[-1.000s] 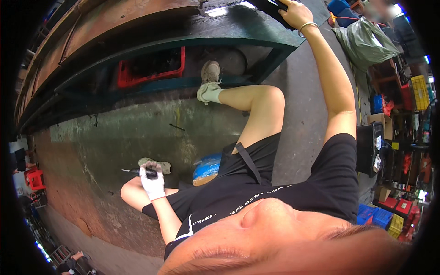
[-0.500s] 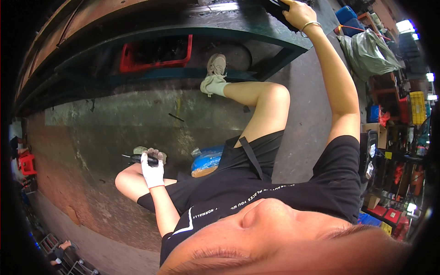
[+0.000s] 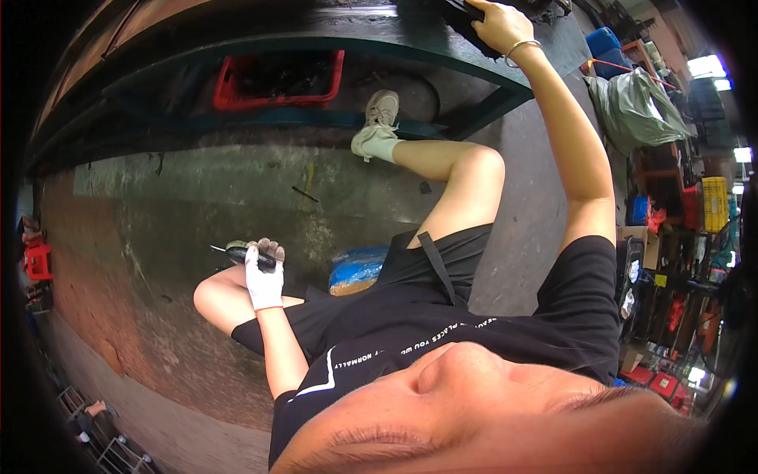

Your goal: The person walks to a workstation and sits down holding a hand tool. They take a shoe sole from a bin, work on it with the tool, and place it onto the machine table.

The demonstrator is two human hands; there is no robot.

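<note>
My left hand, in a white glove with soiled fingertips, is closed around a black-handled tool. A thin, light metal tip sticks out from the tool's left end, above my bent left knee; its exact kind is unclear. At the top, my bare right hand, with a bangle on the wrist, grips a dark, flat black piece with ragged edges. That piece lies at the bench edge, partly cut off by the picture's upper rim.
Under the bench stands a red crate holding dark items. A blue-and-tan plastic-wrapped bundle lies on the floor by my legs. To the right are a grey-green sack and cluttered shelves. A red stool shows far left.
My right hand and the black piece have shifted slightly left and up. The left hand still holds the tool, almost in place. The whole view has moved a little.
</note>
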